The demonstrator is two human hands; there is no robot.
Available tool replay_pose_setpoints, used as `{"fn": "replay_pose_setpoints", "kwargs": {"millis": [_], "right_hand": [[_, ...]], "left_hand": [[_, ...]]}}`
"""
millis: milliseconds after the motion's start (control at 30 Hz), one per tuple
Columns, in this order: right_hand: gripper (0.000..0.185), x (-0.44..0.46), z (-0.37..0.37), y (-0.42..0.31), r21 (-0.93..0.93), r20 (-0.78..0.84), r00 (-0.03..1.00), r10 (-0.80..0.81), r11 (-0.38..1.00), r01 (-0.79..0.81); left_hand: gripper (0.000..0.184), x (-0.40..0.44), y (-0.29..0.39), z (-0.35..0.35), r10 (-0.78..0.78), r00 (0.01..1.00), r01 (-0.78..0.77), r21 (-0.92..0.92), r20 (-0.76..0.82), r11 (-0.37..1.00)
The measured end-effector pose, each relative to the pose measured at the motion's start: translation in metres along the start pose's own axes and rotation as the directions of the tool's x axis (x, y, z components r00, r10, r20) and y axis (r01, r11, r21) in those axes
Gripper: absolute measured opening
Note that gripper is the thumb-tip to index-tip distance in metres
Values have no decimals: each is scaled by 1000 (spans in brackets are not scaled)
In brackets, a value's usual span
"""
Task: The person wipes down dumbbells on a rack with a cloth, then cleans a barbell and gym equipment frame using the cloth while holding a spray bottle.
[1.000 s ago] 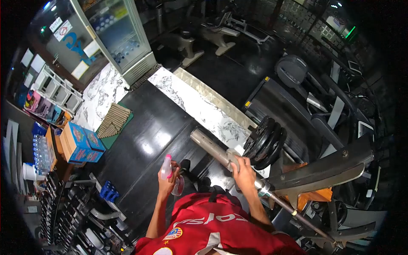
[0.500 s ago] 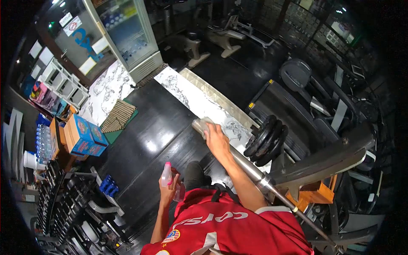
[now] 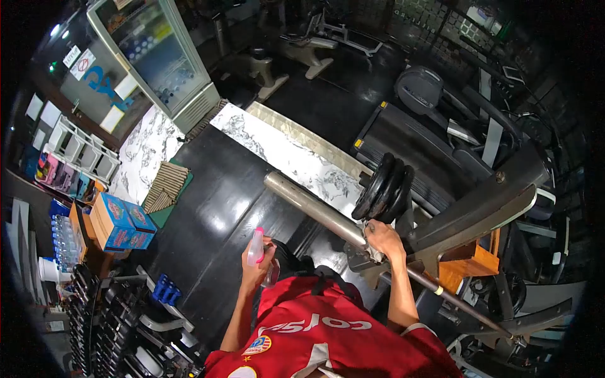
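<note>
My left hand [image 3: 253,272] is wrapped round a clear spray bottle [image 3: 255,247] with a pink nozzle, held in front of my body. The bottle's lower part is partly hidden by my fingers. Over on the right, my right hand [image 3: 386,239] is closed on a greyish cloth [image 3: 374,253], pressing it to the inner end of the thick metal sleeve of a barbell [image 3: 315,211]. The bar's thinner shaft runs on toward the lower right. Black weight plates [image 3: 386,189] sit just beyond my right hand.
A treadmill [image 3: 409,145] and a dark machine arm [image 3: 485,189] stand to the right. Dumbbell racks [image 3: 104,315] fill the lower left, near blue boxes [image 3: 120,223]. A marble-patterned ledge [image 3: 252,135] crosses ahead, with a drinks fridge [image 3: 195,104] behind it.
My right hand has slid with the cloth from the sleeve's outer tip down to its inner end. My left hand still holds the spray bottle. The view has shifted slightly.
</note>
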State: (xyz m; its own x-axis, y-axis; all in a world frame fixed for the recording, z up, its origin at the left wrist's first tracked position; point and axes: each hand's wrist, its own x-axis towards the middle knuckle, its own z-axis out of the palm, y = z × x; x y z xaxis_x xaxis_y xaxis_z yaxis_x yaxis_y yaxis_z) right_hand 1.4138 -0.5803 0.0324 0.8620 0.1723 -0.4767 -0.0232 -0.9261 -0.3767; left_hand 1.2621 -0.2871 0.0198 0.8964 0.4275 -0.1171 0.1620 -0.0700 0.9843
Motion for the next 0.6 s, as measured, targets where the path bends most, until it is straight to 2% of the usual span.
{"fn": "replay_pose_setpoints", "kwargs": {"millis": [67, 100, 167, 233, 300, 367, 433, 500, 567, 600], "right_hand": [[40, 6, 6, 5, 60, -58, 998, -12, 998, 15], [39, 6, 3, -5, 60, -68, 998, 3, 998, 1], [38, 33, 13, -5, 115, 6, 997, -74, 991, 73], [38, 59, 17, -28, 93, 30, 992, -121, 989, 118], [39, 104, 45, -44, 60, 10, 946, -324, 945, 323], [39, 121, 43, -91, 126, 31, 933, -359, 927, 353], [36, 139, 49, -131, 200, -50, 900, -433, 879, 433], [31, 145, 53, -172, 268, -196, 838, -509, 795, 545], [26, 145, 58, -211, 126, -366, 672, -644, 681, 721], [26, 142, 62, -227, 70, -409, 606, -682, 638, 767]], "left_hand": [[22, -2, 0, -2, -86, 995, 87, 11, -47, 996], [22, -5, -1, -6, -81, 995, 82, 20, -62, 996], [22, -9, -3, -11, -37, 999, 38, 15, -39, 999], [23, -13, -10, -18, -49, 998, 48, -33, -35, 998], [24, -22, 1, -20, -114, 991, 109, -82, -64, 991], [24, -30, -3, -24, -61, 991, 56, -46, -116, 997], [24, -37, -10, -28, -49, 984, 41, -53, -169, 998], [22, -45, -12, -27, -51, 972, 35, -75, -227, 997], [19, -53, -2, -27, 4, 960, 27, 110, -280, 994], [18, -57, -2, -29, -101, 951, 134, 94, -293, 987]]}}
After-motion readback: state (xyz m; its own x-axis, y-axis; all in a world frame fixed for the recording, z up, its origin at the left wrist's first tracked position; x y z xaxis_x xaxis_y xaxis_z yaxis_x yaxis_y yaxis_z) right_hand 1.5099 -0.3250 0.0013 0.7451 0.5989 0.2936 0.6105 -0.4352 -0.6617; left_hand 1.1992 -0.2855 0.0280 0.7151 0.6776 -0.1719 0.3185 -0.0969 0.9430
